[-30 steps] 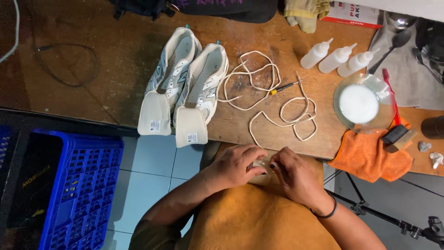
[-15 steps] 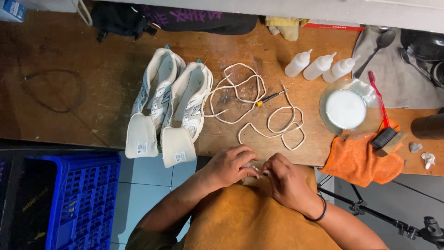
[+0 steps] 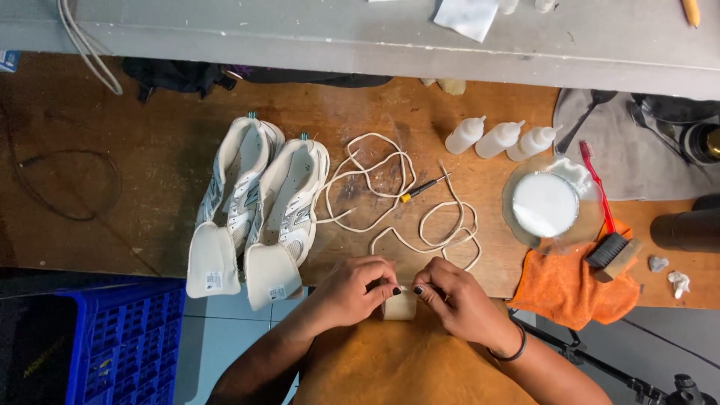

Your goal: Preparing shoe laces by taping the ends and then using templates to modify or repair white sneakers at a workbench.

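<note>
At the worktop's (image 3: 150,172) near edge, the left hand (image 3: 352,289) and right hand (image 3: 457,300) each hold a pinching grip on one small cream piece (image 3: 400,306), beside white laces (image 3: 405,202).

From my feed, a worn brown wooden table (image 3: 135,172) fills most of the view, its top scuffed and stained, evenly lit. Along its far edge I see a grey ledge (image 3: 300,34). Below the near edge: pale blue floor tiles (image 3: 217,337) and a blue plastic crate (image 3: 120,345) at lower left.
</note>
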